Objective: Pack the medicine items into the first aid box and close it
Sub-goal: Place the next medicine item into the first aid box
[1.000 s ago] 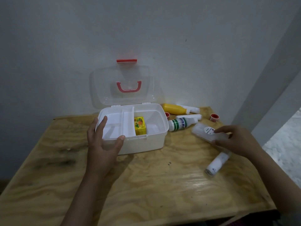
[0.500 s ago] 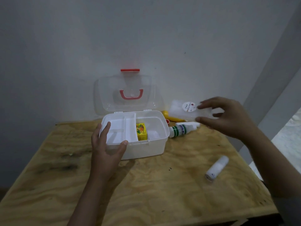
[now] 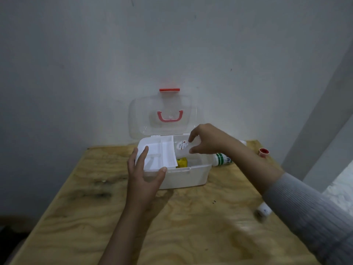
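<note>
The step in hand is loading: the right hand, at centre frame, holds a clear plastic packet with a round white label over the right-hand compartment of the first aid box. Its fingers pinch the packet's right end, thumb below and the others above, closed on it. The left hand braces the box's front left corner, thumb on the front rim and fingers spread along the left side, gripping nothing else.

The box sits at the middle of the counter, its clear lid standing open against the wall. A white tray insert fills the left part; a yellow carton lies in the right compartment, partly under the packet.

The next move likely calls for lowering the packet flat beside the carton and letting go. Outside the box remain a green-banded white bottle just to its right, a small red-capped item at the far right, and a white roll at the lower right, so packing appears only partly done.
</note>
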